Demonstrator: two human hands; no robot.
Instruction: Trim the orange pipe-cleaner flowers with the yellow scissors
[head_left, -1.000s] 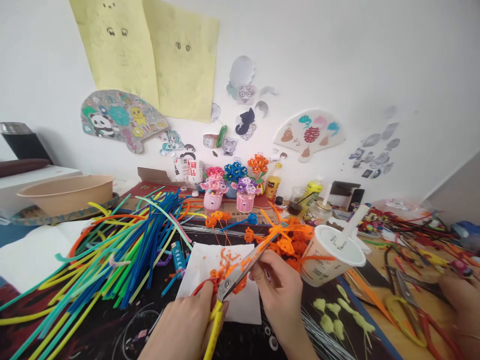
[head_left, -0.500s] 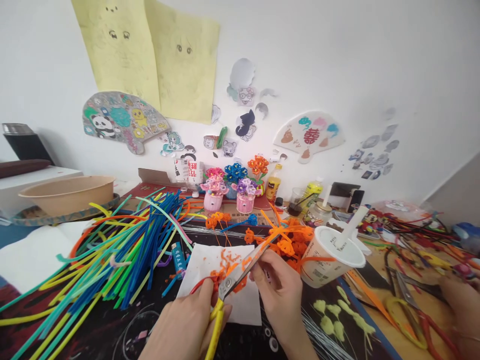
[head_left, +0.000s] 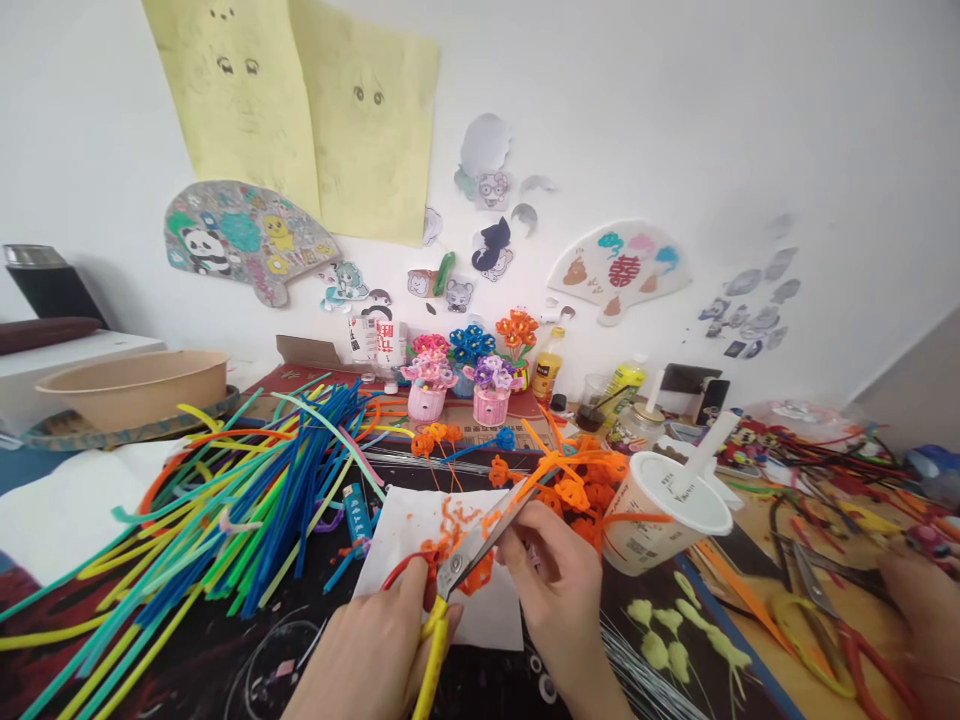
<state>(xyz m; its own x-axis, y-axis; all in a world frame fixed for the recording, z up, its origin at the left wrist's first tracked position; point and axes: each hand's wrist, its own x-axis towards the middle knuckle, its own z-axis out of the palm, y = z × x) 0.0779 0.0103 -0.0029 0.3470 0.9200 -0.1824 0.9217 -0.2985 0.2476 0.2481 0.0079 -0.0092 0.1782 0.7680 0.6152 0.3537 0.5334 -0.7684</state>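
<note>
My left hand (head_left: 375,650) is closed round the red and yellow handles of a pair of scissors (head_left: 465,565), whose blades point up and to the right. My right hand (head_left: 555,585) pinches an orange pipe cleaner (head_left: 555,468) right at the blades. Both hands hover over a white paper sheet (head_left: 495,610) strewn with orange fluff and cut bits. Just beyond lies a heap of curled orange pipe-cleaner pieces (head_left: 592,485).
A big pile of blue, green and yellow pipe cleaners (head_left: 225,500) fills the left. A tilted white cup with a straw (head_left: 660,515) stands right of my hand. Small flower pots (head_left: 457,385) line the back. Another person's hand (head_left: 919,600) works at the right edge.
The scissor blades and my right hand shifted very slightly; the orange piece under the blades hangs a little lower over the paper.
</note>
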